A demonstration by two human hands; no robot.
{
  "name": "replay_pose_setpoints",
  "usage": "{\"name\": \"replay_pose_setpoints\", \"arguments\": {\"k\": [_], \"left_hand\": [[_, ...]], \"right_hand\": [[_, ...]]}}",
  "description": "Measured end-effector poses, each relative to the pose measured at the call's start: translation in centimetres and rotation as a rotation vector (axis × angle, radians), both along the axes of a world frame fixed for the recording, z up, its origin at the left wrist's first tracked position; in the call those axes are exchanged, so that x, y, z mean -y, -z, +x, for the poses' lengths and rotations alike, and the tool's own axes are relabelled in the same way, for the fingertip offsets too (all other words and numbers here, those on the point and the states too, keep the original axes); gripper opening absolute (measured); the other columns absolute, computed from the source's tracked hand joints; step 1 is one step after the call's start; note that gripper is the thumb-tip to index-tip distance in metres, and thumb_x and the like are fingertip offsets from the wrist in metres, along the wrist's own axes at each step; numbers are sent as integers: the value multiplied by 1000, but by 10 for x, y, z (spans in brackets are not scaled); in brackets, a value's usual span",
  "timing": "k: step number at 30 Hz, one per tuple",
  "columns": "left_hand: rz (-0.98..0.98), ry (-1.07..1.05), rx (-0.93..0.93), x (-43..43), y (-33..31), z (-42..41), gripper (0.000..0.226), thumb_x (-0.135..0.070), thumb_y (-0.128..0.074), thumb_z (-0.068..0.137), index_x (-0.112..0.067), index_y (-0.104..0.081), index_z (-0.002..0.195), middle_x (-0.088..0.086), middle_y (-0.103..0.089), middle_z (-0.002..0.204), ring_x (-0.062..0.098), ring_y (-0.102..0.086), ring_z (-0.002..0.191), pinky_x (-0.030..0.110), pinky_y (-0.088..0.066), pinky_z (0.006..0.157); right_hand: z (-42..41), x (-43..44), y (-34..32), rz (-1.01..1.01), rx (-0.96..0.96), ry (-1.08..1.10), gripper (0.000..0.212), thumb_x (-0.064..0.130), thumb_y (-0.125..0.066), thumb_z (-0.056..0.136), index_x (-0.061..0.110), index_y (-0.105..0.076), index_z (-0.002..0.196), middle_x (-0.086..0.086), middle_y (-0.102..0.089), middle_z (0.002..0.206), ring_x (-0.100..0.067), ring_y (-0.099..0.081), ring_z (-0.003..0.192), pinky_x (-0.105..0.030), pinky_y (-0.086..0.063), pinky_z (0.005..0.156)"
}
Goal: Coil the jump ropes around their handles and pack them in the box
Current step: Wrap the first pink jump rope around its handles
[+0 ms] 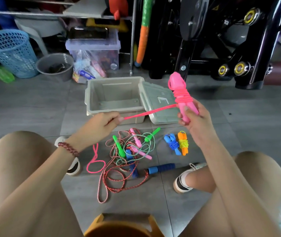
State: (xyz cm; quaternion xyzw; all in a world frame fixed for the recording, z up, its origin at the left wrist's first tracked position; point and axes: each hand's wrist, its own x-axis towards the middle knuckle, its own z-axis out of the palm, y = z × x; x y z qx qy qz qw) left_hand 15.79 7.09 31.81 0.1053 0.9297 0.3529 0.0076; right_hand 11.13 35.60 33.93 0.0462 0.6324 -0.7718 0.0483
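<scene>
My right hand (194,120) grips a pair of pink handles (179,89) held upright, with pink rope wound several times around their middle. My left hand (102,124) pinches the taut pink rope (146,112) stretched leftward from the handles; its loose end lies in a loop (94,164) on the floor. The open grey box (114,98) stands empty behind my hands, its lid (160,103) leaning at its right side. On the floor lie a coiled blue rope bundle (172,144), a coiled orange one (182,143), and a tangle of loose ropes (129,151) with green, pink and blue handles.
A blue foam handle (161,168) lies near my right shoe. Behind the box stand a clear storage bin (93,53), a grey bucket (55,65), a blue mesh basket (10,52) and a green bottle (2,72). Black exercise equipment (221,40) fills the back right.
</scene>
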Motion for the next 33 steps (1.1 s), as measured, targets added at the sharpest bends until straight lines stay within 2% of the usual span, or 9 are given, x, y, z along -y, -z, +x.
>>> {"name": "replay_pose_setpoints", "arguments": {"k": [4, 8, 10, 13, 16, 20, 22, 27, 33], "left_hand": [[-81, 54, -297, -12, -9, 16, 38, -58, -44, 84, -34, -30, 58, -6, -34, 45, 8, -35, 43, 15, -25, 42], [-187, 230, -525, -27, -5, 26, 40, -47, -57, 84, -56, -20, 76, -15, -22, 50, 6, -29, 49, 9, -19, 45], [-147, 214, -596, -30, -6, 27, 34, -43, -59, 85, -45, -27, 72, -16, -23, 52, 3, -27, 48, 17, -24, 43], [-114, 86, -678, -28, -12, 25, 39, -48, -52, 90, -30, -33, 62, -13, -23, 52, 6, -23, 49, 19, -23, 43], [-109, -41, -692, -21, -17, 23, 54, -54, -47, 91, -15, -48, 54, -9, -34, 47, 9, -29, 45, 18, -23, 44], [-6, -163, -648, -18, -21, 20, 53, -52, -58, 85, -12, -42, 54, 0, -46, 47, 17, -39, 44, 28, -35, 41], [7, -208, -629, -19, -20, 19, 51, -49, -64, 81, -8, -46, 55, -2, -45, 49, 16, -39, 47, 30, -37, 43], [51, -276, -537, -21, -22, 15, 47, -51, -70, 75, -12, -51, 58, -11, -39, 52, 10, -36, 55, 23, -31, 50], [62, -386, -365, -15, -14, 2, 54, -59, -70, 70, -11, -49, 58, -2, -41, 48, 12, -35, 50, 29, -33, 50]], "right_hand": [[0, 5, 8, 343, -103, 58, 30, 2, -51, 94, 15, -49, 121, -1, -56, 84, -6, -50, 59, -19, -42, 51], [1, 9, 17, 353, -61, 127, 34, 5, -52, 94, 13, -44, 126, -3, -57, 86, -4, -52, 56, -21, -45, 51], [-1, 8, 19, 343, -24, 138, 33, 7, -54, 94, 11, -43, 125, -3, -57, 86, -4, -52, 54, -19, -44, 49], [-2, 11, 24, 570, -116, 55, 33, 11, -61, 91, 8, -42, 117, -1, -55, 94, -2, -52, 68, -11, -42, 55], [0, 20, 27, 779, -203, -78, 23, 12, -59, 92, 8, -43, 107, 7, -51, 91, -1, -51, 76, -7, -39, 61], [13, 27, 27, 1036, -326, -366, 13, 6, -51, 92, 11, -45, 103, 2, -52, 91, -22, -54, 80, -32, -44, 71], [19, 30, 24, 1130, -332, -503, 18, 5, -51, 91, 15, -46, 106, 0, -54, 97, -25, -56, 83, -35, -44, 70], [40, 43, 14, 1061, -340, -795, 22, 2, -52, 89, 20, -54, 102, 2, -59, 90, -23, -58, 80, -32, -45, 70], [66, 57, 5, 889, -324, -880, 29, 1, -55, 89, 25, -41, 96, 23, -50, 76, 7, -52, 72, -13, -40, 67]]}}
